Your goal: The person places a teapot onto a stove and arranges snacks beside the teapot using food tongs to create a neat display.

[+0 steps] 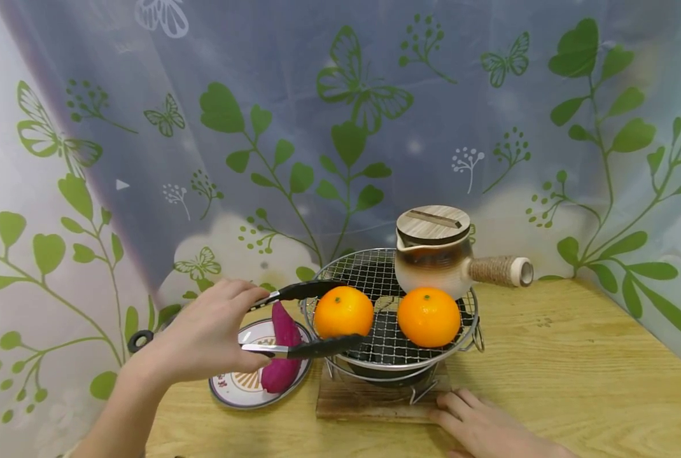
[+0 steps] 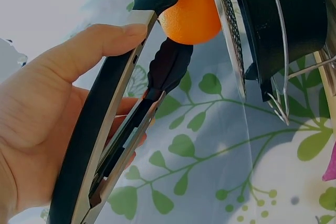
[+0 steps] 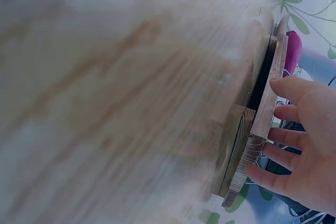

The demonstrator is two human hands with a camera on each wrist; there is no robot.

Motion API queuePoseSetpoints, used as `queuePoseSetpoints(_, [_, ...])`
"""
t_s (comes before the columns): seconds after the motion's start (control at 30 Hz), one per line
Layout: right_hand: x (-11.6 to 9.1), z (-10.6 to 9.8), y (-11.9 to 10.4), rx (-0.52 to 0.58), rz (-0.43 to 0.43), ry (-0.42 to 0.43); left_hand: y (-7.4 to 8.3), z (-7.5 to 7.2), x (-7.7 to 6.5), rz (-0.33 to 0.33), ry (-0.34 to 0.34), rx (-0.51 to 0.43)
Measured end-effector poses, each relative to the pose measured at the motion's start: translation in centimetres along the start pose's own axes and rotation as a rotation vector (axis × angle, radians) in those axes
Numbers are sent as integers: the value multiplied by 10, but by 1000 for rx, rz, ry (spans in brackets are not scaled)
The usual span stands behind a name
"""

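Observation:
In the head view my left hand grips a pair of black-tipped metal tongs. The tongs' tips stand on either side of an orange at the left of the round wire grill. In the left wrist view my thumb presses one arm of the tongs, with fingers behind the other; the orange shows between the tips. A second orange sits to the right on the mesh. Fingers extended, my right hand touches the right front corner of the wooden base under the stove.
A lidded clay pot with a rope-wrapped handle stands at the grill's back right. Left of the stove, a plate holds a purple sweet potato, partly behind the tongs. A patterned curtain hangs behind the wooden table.

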State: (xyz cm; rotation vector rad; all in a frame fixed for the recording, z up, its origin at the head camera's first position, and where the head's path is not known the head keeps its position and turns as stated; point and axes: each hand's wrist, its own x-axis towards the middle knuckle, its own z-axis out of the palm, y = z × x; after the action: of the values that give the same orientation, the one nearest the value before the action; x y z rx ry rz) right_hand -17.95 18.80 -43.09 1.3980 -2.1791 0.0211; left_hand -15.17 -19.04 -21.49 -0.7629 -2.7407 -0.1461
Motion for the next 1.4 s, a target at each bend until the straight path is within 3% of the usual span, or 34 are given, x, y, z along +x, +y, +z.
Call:
queuePoseSetpoints(0.67, [-2, 1, -1, 9, 6, 18, 6, 9, 6, 65, 35, 16])
queuePoseSetpoints(1.4, [-1, 0, -2, 3, 13, 43, 11, 10, 10, 44, 7, -14])
